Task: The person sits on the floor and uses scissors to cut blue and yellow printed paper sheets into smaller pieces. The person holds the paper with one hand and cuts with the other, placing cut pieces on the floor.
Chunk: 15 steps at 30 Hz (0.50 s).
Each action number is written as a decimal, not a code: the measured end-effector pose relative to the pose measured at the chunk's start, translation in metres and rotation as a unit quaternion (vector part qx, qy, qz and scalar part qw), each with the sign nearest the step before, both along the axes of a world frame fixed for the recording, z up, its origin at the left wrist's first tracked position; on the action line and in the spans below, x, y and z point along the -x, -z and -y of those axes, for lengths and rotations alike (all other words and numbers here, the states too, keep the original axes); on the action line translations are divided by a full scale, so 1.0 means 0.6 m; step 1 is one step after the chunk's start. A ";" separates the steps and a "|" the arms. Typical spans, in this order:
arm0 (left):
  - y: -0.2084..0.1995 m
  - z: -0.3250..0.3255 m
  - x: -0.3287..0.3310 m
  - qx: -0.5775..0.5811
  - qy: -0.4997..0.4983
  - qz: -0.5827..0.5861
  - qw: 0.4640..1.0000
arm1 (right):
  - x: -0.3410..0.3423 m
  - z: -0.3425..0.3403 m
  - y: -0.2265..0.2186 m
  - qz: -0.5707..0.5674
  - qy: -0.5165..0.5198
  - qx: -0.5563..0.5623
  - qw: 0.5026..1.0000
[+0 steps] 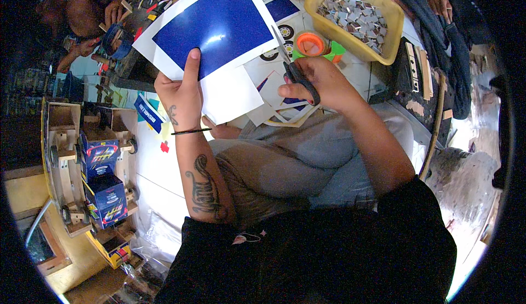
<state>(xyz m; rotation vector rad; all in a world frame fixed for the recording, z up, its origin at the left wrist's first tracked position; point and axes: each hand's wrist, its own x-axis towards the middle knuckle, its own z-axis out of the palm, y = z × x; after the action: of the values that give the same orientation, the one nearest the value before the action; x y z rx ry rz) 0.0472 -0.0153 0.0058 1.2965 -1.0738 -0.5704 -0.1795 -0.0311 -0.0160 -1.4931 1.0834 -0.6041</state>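
Observation:
My left hand (183, 98) grips the lower edge of a white sheet with a large dark blue rectangle (213, 24) on it, thumb on top. The sheet is held up, tilted, with another white sheet (233, 96) beneath it. In my right hand (326, 82) is a pair of scissors with black handles (300, 79). Their blades meet the right edge of the blue-printed sheet; whether they bite into the paper is hard to tell. Below, cut paper pieces (290, 115) lie in front of my folded legs.
A yellow plastic basin (395, 35) full of small flat pieces stands at the far right. Beside it sits an orange tape roll (310, 45) with a green holder. Wooden toy trucks (107, 167) line the left. At the far left another person's hand (114, 11) works among small parts.

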 end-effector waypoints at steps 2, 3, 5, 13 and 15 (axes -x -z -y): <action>0.001 0.001 0.001 0.009 0.004 -0.005 1.000 | -0.001 -0.001 0.000 0.003 0.004 -0.012 1.000; 0.002 0.001 0.001 0.012 0.004 -0.007 1.000 | -0.001 -0.001 0.000 0.005 0.006 -0.017 1.000; 0.003 0.001 0.001 0.013 0.001 -0.016 1.000 | -0.001 -0.003 -0.001 0.016 -0.005 -0.024 1.000; 0.004 0.002 0.000 0.027 -0.006 -0.005 1.000 | -0.001 -0.001 0.001 -0.029 -0.004 0.000 1.000; 0.005 0.003 0.000 0.035 -0.008 -0.008 0.999 | -0.002 0.000 0.002 -0.047 0.002 0.020 0.999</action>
<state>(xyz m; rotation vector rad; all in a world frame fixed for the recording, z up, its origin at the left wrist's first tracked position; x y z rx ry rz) 0.0472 -0.0171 0.0027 1.2365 -1.0599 -0.5269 -0.1784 -0.0308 -0.0170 -1.5667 1.1536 -0.5653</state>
